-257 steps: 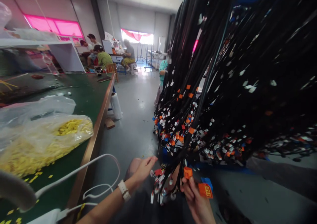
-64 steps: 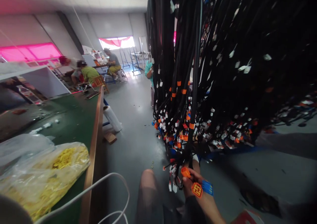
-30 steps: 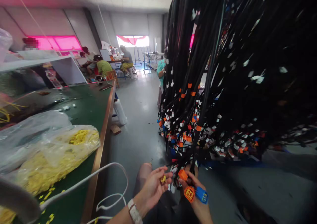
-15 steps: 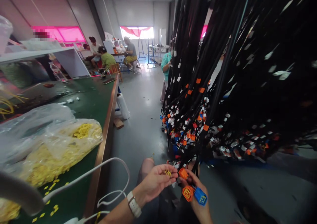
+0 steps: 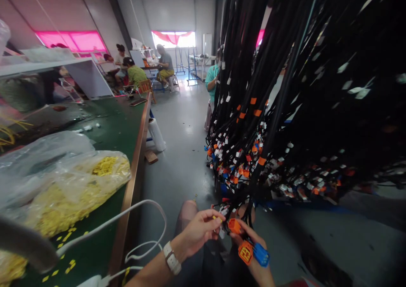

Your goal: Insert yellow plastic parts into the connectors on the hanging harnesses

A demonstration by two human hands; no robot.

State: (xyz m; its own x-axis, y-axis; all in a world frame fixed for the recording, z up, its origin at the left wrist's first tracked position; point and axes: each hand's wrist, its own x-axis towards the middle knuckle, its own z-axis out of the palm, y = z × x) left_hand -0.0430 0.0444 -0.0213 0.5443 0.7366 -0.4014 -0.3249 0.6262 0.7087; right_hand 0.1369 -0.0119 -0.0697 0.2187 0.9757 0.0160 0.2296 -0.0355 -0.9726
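Observation:
Thumb and fingers of my left hand (image 5: 199, 230) pinch a small yellow plastic piece (image 5: 215, 217), mostly covered by the fingertips. Just to its right, my right hand (image 5: 257, 238) grips an orange wire connector (image 5: 234, 226), whose open face is turned up toward the left hand. A second orange connector (image 5: 245, 252), with yellow inside, hangs at the right palm beside a blue connector (image 5: 261, 255). Yellow piece and upper orange connector are close but apart. Black wires run from the connectors up into the hanging cable bundle (image 5: 250, 151).
On the green table (image 5: 122, 122) at left lies a clear plastic bag (image 5: 79, 189) of yellow pieces, some spilled. A white cable (image 5: 139, 206) loops over the table edge. Cable bundles fill the right. A film roll (image 5: 156, 134) stands on the floor; co-workers sit farther back.
My left fingers have closed over the yellow piece, which earlier lay visible on the opened fingers. The right hand has turned slightly, shifting the lower orange and blue connectors to the right.

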